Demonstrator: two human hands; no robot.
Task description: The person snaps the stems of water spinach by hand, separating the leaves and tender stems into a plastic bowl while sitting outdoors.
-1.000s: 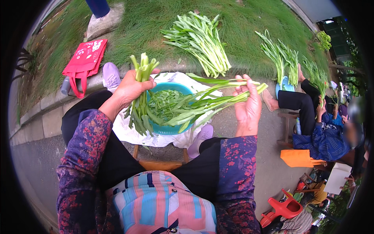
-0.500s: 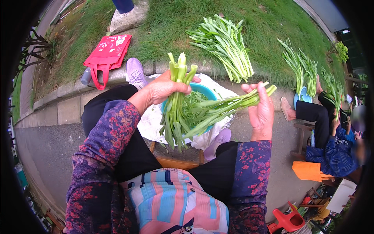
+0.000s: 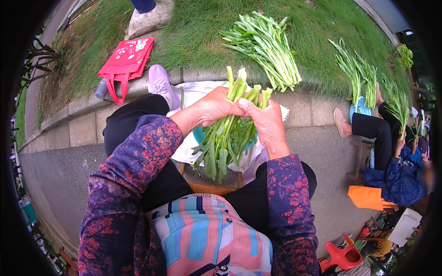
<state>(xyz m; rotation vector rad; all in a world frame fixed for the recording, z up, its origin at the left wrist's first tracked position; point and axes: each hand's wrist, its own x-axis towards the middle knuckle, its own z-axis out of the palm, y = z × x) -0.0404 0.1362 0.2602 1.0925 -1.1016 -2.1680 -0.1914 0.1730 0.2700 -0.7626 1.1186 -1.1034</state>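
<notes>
My left hand is closed round a bunch of leafy greens, cut stem ends up and leaves hanging down. Against it, my right hand grips more stalks of the same greens, fingers wrapped round the stems; the two hands touch at the thumbs. Below them is a teal basin, mostly hidden by the greens and hands. It stands on a white plastic sheet between my feet.
A big pile of greens lies on the grass beyond the kerb. A red tote bag and a grey bottle are at the left. On the right a person in blue sits holding greens, near a blue basin.
My right hand has moved left with its stalks, from apart to up against my left hand. The two bunches now meet, stems upright. My left hand has shifted slightly right.
</notes>
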